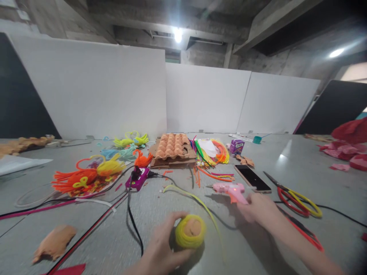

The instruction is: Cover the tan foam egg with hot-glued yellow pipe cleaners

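My left hand [162, 244] grips a small tan cup-shaped piece wrapped in yellow pipe cleaner [190, 231] and holds it on the grey table. A long yellow pipe cleaner [197, 200] trails from it across the table. My right hand [256, 210] is closed on the handle of a pink glue gun [229, 190], whose nozzle points left. The gun lies low over the table, with its black cord running off under my hand.
A cardboard egg tray [172, 147] stands at mid table. Bundles of coloured pipe cleaners [86, 177] lie left, more pipe cleaners [212, 152] right. Also here: a purple power strip [139, 177], a phone [252, 177], scissors [295, 198], cables, torn egg-carton scraps [54, 242], and red fabric [349, 145] at far right.
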A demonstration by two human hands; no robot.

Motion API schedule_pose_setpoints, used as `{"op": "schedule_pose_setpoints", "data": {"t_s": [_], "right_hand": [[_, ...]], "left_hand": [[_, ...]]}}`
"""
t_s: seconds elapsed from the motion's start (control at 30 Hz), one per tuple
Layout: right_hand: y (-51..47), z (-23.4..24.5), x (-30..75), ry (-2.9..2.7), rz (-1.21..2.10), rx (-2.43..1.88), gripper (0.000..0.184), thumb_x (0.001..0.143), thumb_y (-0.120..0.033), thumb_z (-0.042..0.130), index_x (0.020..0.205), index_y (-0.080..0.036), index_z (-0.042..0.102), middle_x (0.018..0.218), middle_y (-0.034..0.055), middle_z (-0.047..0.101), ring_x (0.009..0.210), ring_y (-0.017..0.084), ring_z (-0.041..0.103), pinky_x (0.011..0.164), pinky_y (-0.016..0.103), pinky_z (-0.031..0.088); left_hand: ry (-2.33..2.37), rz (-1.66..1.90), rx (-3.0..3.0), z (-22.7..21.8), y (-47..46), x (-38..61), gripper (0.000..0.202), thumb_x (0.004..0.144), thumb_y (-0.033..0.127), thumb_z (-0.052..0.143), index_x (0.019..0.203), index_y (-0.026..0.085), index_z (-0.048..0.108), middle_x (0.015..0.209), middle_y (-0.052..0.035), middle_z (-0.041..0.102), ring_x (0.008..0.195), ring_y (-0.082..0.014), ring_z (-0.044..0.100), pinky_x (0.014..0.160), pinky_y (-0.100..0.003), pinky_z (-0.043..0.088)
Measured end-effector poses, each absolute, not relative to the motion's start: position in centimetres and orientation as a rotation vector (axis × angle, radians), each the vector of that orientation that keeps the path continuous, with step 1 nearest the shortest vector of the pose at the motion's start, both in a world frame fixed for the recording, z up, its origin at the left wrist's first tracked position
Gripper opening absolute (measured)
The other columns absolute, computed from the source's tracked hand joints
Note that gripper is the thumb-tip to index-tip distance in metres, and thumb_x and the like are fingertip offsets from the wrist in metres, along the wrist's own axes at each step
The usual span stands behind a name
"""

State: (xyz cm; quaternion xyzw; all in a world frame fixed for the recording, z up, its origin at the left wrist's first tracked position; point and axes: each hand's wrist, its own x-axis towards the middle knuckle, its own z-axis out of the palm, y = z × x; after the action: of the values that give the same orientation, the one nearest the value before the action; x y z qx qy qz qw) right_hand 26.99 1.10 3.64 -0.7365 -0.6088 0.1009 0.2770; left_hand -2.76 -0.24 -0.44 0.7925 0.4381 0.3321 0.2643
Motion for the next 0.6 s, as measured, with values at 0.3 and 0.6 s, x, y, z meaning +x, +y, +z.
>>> {"op": "schedule_pose_setpoints", "data": {"t_s": [0.3,0.6], "right_hand": [[-0.1,2.6,27.3,-1.375,0.487,-1.879,0.021,0.070,-0.035,0.050,0.085,-0.022,0.057,0.067,0.0001,0.063,0.054,0.018,0.058,0.049,0.028,0.044],[-2.5,3.8,24.5,-1.349,0.841,-1.602,0.034,0.079,-0.047,0.051,0.052,-0.027,0.044,0.049,-0.0004,0.056,0.046,0.016,0.053,0.049,0.028,0.046]], "left_hand": [[1.199,0.807,2.084,-0.4,0.2,-2.5,0.054,0.063,0.010,0.069,0.112,0.026,0.055,0.109,-0.0038,0.071,0.100,-0.0278,0.067,0.087,-0.043,0.051],[1.113,0.888,2.164,-1.5,0.6,-2.6,0.066,0.059,-0.001,0.055,0.117,0.030,0.053,0.117,-0.0019,0.068,0.106,-0.0237,0.064,0.092,-0.039,0.050]]}}
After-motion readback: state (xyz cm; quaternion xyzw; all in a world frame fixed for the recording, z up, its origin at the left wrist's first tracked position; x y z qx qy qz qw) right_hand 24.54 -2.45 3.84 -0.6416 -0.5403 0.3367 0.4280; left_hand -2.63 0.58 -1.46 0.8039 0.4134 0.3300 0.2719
